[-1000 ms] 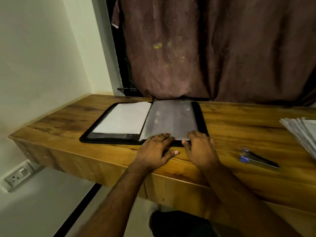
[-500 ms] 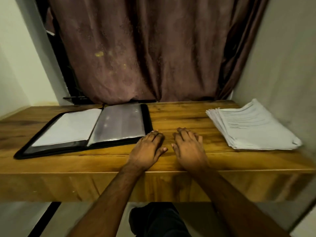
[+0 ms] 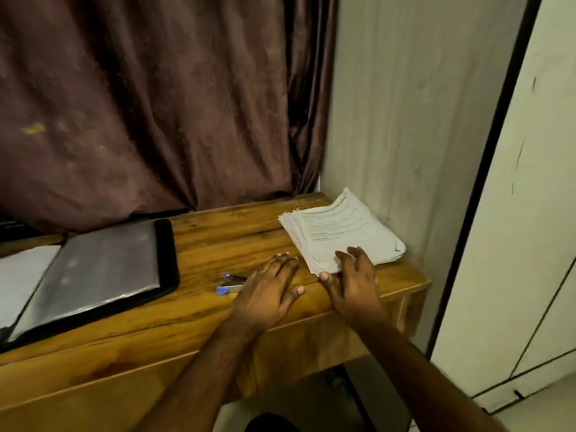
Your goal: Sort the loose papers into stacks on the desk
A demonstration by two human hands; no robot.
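Sorting not started, as judged; papers [image 3: 339,235] lie as one fanned pile at the table's [image 3: 218,232] far right corner; right hand [image 3: 353,280] is laid, fingers relaxed, on its near edge; left hand [image 3: 268,289] is flat on the table, nothing gripped.

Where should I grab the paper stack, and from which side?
Grip the paper stack at its near corner, coming from the desk's front edge. There the sheets fan loose, and the right hand already rests on it. The far side abuts the wall.

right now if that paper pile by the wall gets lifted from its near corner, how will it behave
The paper pile would probably droop: its loose sheets are already fanned at the left edge. Sheets may slide apart. The right hand rests on one corner only.
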